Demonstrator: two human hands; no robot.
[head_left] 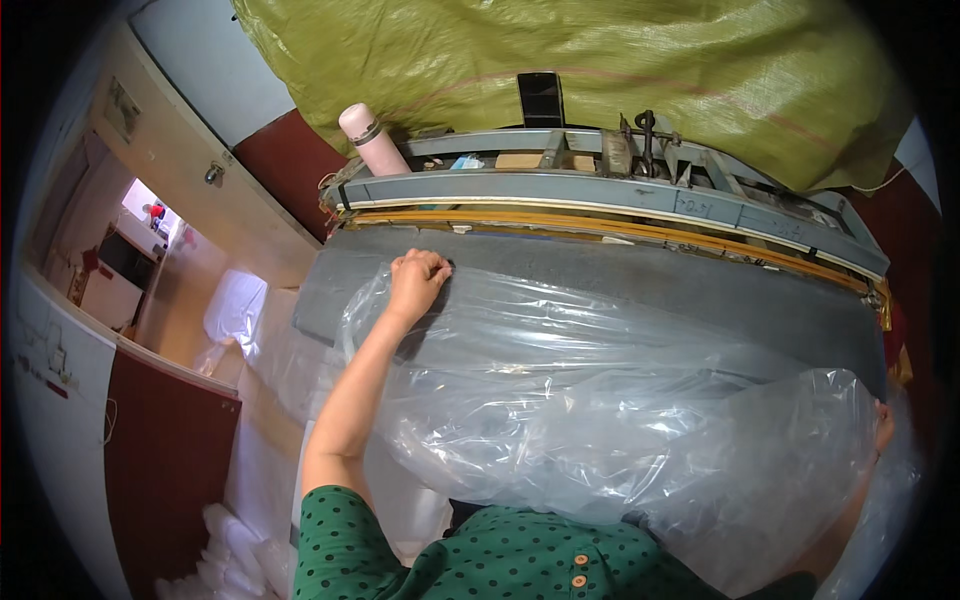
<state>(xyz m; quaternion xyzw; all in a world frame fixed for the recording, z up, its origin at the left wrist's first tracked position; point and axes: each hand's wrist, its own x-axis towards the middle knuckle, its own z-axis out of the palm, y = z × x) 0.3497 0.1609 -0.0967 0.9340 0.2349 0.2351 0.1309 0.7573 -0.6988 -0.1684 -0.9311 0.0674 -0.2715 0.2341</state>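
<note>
A large sheet of clear plastic film lies crumpled across the front of a grey padded work surface and over my lap. Near the far left corner of the film, my left hand is closed, its fingers pinching the film's edge against the grey surface. At the far right, my right hand is closed at the film's other end. Part of that hand and most of the right forearm sit behind the see-through film.
Along the back runs a grey metal frame with yellow strips below it. A pink flask and a dark phone stand there, before a yellow-green woven sheet. More plastic is heaped at lower left, near an open doorway.
</note>
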